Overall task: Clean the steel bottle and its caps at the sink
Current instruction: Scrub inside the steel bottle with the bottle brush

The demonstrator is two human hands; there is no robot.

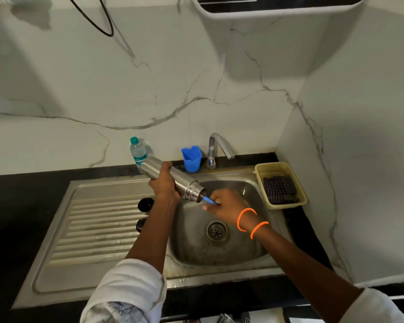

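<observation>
Steel bottle [173, 180] over steel sink [219, 255], black counter [21, 206], marble-look walls [149, 89]

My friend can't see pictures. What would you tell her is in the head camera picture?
A person's left hand holds a steel bottle tilted over the sink, while the right hand pushes a blue brush handle into its open mouth. Two black caps sit on the draining board, and a faucet stands behind.

White marble-look wall tiles [196, 89] with grey veins rise behind a black countertop [21, 206]. A white appliance [278, 8] hangs above the countertop, casting shadow
</observation>
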